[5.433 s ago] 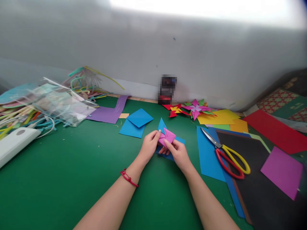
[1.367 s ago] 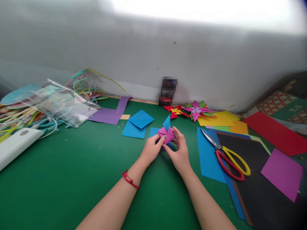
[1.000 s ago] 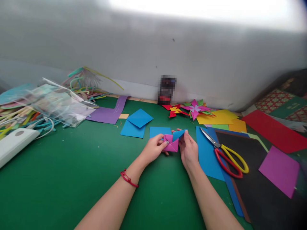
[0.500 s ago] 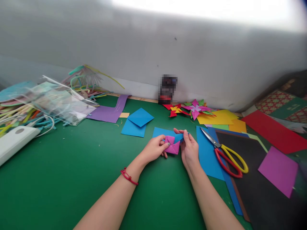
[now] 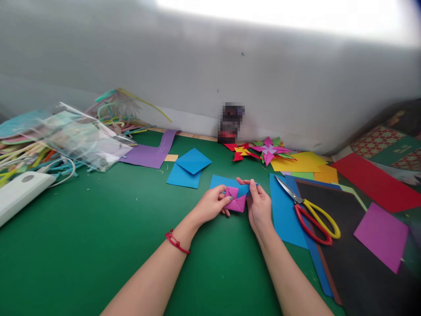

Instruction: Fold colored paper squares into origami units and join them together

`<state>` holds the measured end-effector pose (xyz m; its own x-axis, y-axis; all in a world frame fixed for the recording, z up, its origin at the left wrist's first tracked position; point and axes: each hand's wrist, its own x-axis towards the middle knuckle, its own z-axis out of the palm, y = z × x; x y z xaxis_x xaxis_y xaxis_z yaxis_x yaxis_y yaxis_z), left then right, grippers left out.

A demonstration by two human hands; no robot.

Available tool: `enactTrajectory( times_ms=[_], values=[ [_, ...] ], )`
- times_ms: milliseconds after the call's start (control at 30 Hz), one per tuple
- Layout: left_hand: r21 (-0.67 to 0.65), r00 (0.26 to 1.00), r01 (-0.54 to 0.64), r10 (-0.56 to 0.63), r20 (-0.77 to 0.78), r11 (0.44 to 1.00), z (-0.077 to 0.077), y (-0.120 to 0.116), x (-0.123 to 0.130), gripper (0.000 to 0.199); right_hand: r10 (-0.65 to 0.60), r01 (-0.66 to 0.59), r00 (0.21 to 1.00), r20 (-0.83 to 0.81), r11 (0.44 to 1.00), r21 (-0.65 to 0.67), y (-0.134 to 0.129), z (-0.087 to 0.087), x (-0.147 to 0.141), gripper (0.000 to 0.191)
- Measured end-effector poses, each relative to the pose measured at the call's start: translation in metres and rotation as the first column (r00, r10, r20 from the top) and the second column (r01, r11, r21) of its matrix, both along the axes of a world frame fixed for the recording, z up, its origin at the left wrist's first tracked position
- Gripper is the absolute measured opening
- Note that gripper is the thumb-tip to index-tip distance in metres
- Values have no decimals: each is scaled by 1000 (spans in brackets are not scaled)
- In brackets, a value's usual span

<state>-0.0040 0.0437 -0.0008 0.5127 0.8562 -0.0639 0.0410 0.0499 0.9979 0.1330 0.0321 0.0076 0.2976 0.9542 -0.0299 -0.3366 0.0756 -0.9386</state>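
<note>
My left hand (image 5: 213,202) pinches the left side of a folded pink paper piece (image 5: 237,204), its thumb lying on top. A blue paper strip (image 5: 242,190) runs from the pink piece to the right, and my right hand (image 5: 259,202) closes thumb and fingers on its outer end. Behind my hands a blue sheet (image 5: 217,180) lies on the green table (image 5: 138,245). Further left, a blue square (image 5: 194,161) rests on another blue paper (image 5: 184,179). Some of my fingertips are hidden behind the paper.
Scissors (image 5: 305,208) lie right of my hands on blue paper and a dark board (image 5: 358,245). Folded paper stars (image 5: 269,150) sit by the wall. At left are a plastic bag (image 5: 88,140), pipe cleaners and a white power strip (image 5: 24,193). Red paper (image 5: 378,180) lies at right.
Both hands keep their hold on the paper. The fingers of my right hand have shifted very slightly left with the blue strip; the view has moved a little.
</note>
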Motion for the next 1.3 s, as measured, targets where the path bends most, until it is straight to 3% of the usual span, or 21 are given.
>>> enactTrajectory(
  times_ms=[633,1300],
  values=[
    [-20,999,17,-16,29,1000,3,-1,1,23,23,-23,998,-57,1000,7,-1,-2,3,24],
    [24,997,37,-35,-67,999,8,-2,1,22,-95,89,973,-209,995,-36,3,-9,7,23]
  ],
)
